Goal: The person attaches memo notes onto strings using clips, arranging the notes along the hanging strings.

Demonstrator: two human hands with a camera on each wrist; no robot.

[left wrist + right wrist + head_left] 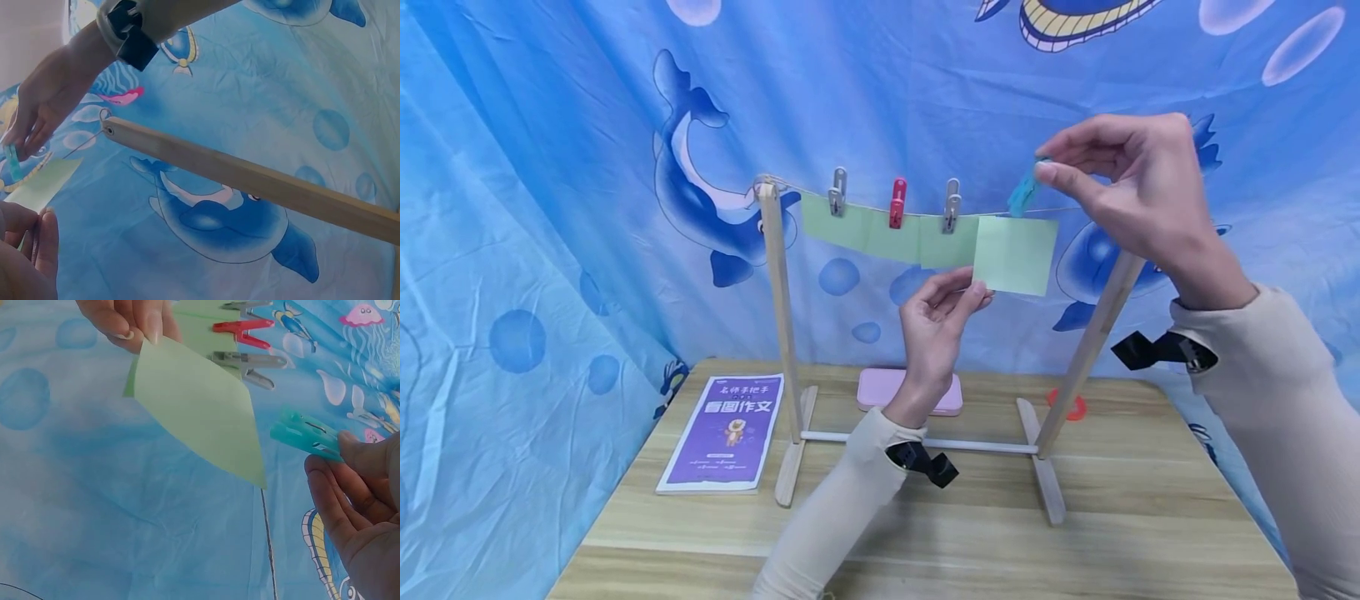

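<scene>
My left hand (936, 321) pinches a pale green square of paper (1017, 254) by its lower left corner, thumb in front. The sheet's top edge runs along the string (269, 544) strung between two wooden posts. Above it, my right hand (1138, 179) holds a teal clothespin (306, 434) between thumb and fingers. In the right wrist view the clothespin's tip is a short way off the paper's edge. Left of this sheet, green papers (891, 237) hang from the string under a grey clothespin (838, 192), a red clothespin (897, 203) and another grey clothespin (952, 206).
The left wooden post (778, 300) and right wooden post (1093, 342) stand on feet on the table (970, 533), joined by a white rod (985, 446). A purple book (722, 433), a pink case (951, 400) and a red ring (1078, 408) lie around them. A blue curtain hangs behind.
</scene>
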